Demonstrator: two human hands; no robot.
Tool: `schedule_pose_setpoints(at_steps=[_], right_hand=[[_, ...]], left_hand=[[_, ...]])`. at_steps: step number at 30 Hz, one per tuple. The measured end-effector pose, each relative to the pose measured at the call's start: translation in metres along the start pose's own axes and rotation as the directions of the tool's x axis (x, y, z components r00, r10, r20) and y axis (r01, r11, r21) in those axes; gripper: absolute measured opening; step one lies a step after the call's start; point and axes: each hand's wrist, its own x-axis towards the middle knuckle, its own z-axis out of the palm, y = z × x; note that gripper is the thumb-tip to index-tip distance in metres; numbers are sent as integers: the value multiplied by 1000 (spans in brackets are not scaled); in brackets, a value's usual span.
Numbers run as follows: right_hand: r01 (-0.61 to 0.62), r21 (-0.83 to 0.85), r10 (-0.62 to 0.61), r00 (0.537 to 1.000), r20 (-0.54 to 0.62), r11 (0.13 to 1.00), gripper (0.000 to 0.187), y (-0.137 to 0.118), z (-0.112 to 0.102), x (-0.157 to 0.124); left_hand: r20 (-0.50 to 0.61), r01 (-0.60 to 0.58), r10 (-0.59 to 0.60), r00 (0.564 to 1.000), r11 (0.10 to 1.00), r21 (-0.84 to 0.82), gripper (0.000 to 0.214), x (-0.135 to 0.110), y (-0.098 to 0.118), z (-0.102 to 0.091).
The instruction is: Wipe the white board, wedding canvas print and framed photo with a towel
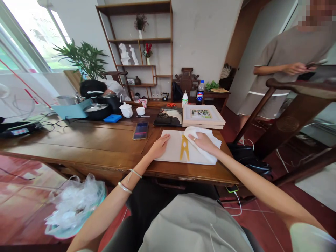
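A flat white board (173,148) lies at the table's front edge, with a yellow letter A (184,150) in its middle. On the board's left part rests my left hand (159,145), lying flat with its fingers stretched out and holding nothing. My right hand (202,141) grips a white cloth (211,138) and presses it on the board's right part, just right of the letter. The cloth is bunched up and hangs over the board's right edge. Its underside is hidden.
Behind the board are a framed picture box (203,117), a dark book (168,116), a cola bottle (200,92) and a small white bottle (185,99). A phone (140,131) lies left. A person (294,63) stands beyond a wooden chair (286,119) at right.
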Motion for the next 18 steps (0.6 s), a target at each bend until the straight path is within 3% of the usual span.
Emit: schedule_pose_setpoints(at_steps=[2,5,10,15,18], right_hand=[[54,-63,-53,999,13,997,43,-8,9,15],[193,-70,-188,980,66,979,21,-22,13,17],[486,-105,-471,871,141,868,18,-36,7,-25],[548,-50,-538,831,141,835,17,-45,-1,-68],[532,-54,-522,842,135,845,18,-45,0,-67]], left_hand=[[4,-1,1,1000,1000,2,45,0,0,0],[10,-7,7,1000,1000,8,45,0,1,-1],[20,5,-5,1000,1000,-3,45,1,4,-1],[22,3,-3,1000,1000,-9,46,1,3,-2],[12,1,0,1000,1000,-19,45,0,2,-2]])
